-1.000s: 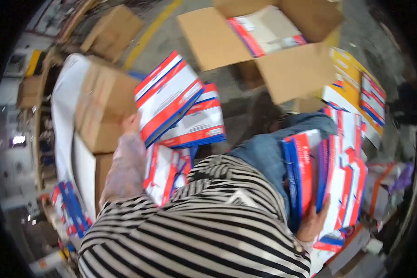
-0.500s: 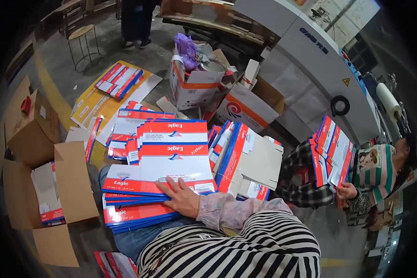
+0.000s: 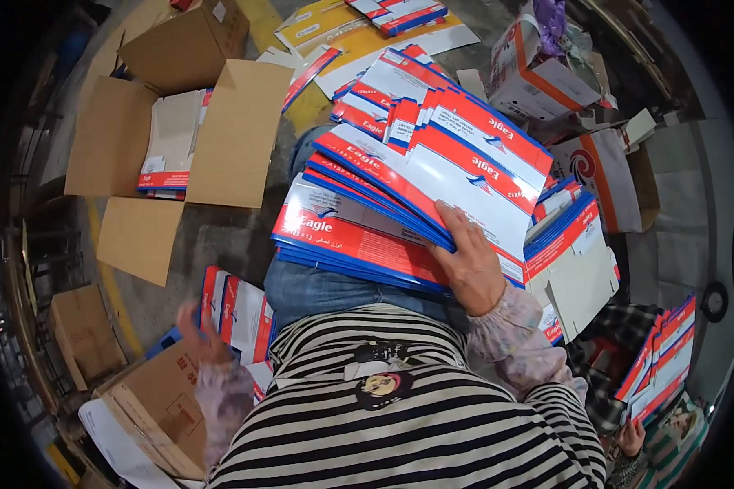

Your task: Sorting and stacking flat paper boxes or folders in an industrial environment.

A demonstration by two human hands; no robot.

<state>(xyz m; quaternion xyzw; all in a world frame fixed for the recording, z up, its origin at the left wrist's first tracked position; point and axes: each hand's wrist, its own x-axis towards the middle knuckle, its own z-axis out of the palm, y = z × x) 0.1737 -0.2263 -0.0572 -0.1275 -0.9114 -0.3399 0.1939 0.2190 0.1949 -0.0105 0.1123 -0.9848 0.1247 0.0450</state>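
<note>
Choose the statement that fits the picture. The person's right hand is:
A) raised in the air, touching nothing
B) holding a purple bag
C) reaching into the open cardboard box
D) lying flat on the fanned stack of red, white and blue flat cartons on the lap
D: the right hand lies palm down on the stack of flat cartons across the lap.

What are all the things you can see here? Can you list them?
flat cartons: a big stack, red, white and blue, on the lap
open box: one, brown, on the floor at left, cartons inside
upright cartons: a few, red and white, lower left
small box: one, brown, bottom left
printed boxes: two or so, white and orange, at right
co-worker's cartons: one bundle, far right
right hand: flat on the stack
left hand: blurred, by the upright cartons
</note>
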